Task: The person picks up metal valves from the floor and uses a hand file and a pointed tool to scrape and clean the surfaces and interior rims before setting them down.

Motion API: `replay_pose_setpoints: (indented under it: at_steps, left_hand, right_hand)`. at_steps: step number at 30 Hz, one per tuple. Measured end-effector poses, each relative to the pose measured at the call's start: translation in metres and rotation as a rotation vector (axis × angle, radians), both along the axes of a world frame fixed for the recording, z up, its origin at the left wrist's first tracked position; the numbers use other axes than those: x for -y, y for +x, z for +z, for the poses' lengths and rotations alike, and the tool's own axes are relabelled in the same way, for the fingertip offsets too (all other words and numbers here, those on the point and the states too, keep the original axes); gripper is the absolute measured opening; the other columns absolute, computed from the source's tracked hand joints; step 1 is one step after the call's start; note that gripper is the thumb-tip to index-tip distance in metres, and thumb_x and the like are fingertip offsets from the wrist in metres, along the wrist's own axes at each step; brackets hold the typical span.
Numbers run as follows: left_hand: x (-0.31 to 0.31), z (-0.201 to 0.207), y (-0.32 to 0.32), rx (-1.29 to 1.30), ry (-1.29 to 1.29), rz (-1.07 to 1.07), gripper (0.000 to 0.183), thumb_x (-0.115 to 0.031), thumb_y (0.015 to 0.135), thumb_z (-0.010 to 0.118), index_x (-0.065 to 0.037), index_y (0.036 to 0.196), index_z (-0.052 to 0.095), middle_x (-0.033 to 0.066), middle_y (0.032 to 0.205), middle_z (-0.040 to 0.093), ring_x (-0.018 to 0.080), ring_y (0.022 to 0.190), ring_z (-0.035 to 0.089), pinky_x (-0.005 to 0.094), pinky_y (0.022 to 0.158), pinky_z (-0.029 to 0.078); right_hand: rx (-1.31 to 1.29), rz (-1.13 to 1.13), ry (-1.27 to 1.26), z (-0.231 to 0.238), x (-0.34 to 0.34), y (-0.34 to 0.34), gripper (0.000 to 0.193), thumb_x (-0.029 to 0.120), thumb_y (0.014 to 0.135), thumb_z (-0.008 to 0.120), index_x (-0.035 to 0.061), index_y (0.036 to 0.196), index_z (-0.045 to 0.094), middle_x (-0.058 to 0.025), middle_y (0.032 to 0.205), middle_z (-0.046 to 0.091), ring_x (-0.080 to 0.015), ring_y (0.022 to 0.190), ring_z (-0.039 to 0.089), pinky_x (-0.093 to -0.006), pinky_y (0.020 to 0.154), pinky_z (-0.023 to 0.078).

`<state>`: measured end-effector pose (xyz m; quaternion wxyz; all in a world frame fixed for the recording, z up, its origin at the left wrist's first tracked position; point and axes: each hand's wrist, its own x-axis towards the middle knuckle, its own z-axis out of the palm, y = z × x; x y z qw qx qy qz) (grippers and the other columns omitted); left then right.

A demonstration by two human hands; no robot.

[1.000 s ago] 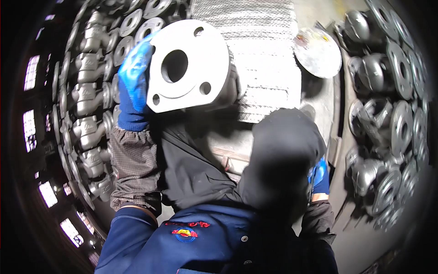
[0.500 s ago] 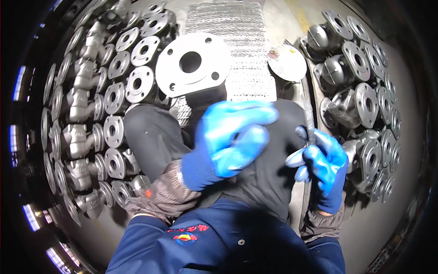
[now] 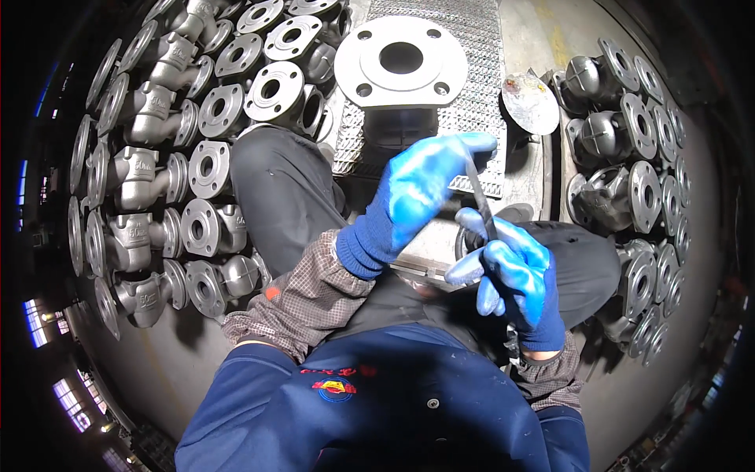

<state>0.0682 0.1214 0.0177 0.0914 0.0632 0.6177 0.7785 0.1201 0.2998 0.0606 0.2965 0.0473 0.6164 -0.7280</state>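
Note:
My right hand (image 3: 523,275), in a blue coated glove, is closed around a thin dark flat bar (image 3: 480,195) that slants up toward the left. At the bar's upper end is my left hand (image 3: 425,181), gloved alike, with its fingers pressed together there; the fingertips partly hide their hold. Just beyond my left hand stands a metal valve body with a pale, brightly lit flange (image 3: 401,59) on top. This flange has a large centre bore and several bolt holes. Neither hand touches it.
Under the valve body is a ridged metal grating (image 3: 480,71). Rows of grey flanged castings (image 3: 149,110) stand on the left, more castings (image 3: 605,130) on the right. A round stained plate (image 3: 530,104) is beside the grating. My knees (image 3: 275,169) flank the work spot.
My right hand has brought the bar leftward, nearer the left hand. My left hand, with fingers apart before, has closed at the bar's upper end. The view has shifted and my right knee has swung outward.

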Motion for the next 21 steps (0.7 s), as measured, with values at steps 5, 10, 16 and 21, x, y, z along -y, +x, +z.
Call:
replay_pose_setpoints:
  at_steps: [5, 10, 16, 21]
  left_hand:
    - [-0.004, -0.009, -0.010, -0.061, -0.041, 0.067, 0.020, -0.010, 0.094, 0.055, 0.005, 0.093, 0.069, 0.0102, 0.088, 0.069, 0.0105, 0.076, 0.061, 0.0259, 0.069, 0.051]
    - [0.040, 0.038, -0.037, -0.568, -0.341, 0.289, 0.038, -0.019, 0.101, 0.041, 0.008, 0.094, 0.067, 0.0184, 0.095, 0.069, 0.0241, 0.087, 0.066, 0.0355, 0.084, 0.052]
    - [0.086, 0.030, -0.138, -0.567, -0.519, 0.363, 0.030, -0.017, 0.098, 0.049, 0.004, 0.117, 0.060, 0.0142, 0.112, 0.064, 0.0179, 0.102, 0.061, 0.0284, 0.094, 0.046]
    - [0.105, -0.004, -0.167, -0.054, -0.690, 0.184, 0.043, -0.030, 0.093, 0.060, 0.002, 0.121, 0.057, 0.0124, 0.108, 0.064, 0.0169, 0.100, 0.061, 0.0265, 0.087, 0.049]
  right_hand:
    - [0.159, 0.131, -0.032, -0.009, -0.019, -0.011, 0.050, 0.024, 0.089, 0.051, -0.0079, 0.127, 0.051, -0.0154, 0.082, 0.069, -0.0089, 0.053, 0.056, -0.0191, 0.047, 0.043]
    - [-0.063, -0.248, 0.197, -0.047, -0.057, -0.048, 0.042, 0.015, 0.094, 0.048, -0.0003, 0.134, 0.047, -0.0103, 0.074, 0.066, -0.0083, 0.046, 0.050, -0.0212, 0.043, 0.037]
    - [-0.005, -0.421, 0.598, -0.151, -0.139, -0.133, 0.040, 0.010, 0.091, 0.046, 0.0033, 0.129, 0.051, -0.0100, 0.075, 0.067, -0.0116, 0.049, 0.055, -0.0229, 0.045, 0.044]
    - [0.095, -0.490, 0.596, -0.176, -0.125, -0.151, 0.041, 0.009, 0.088, 0.044, 0.0010, 0.127, 0.053, -0.0097, 0.067, 0.064, -0.0138, 0.049, 0.058, -0.0236, 0.043, 0.043]
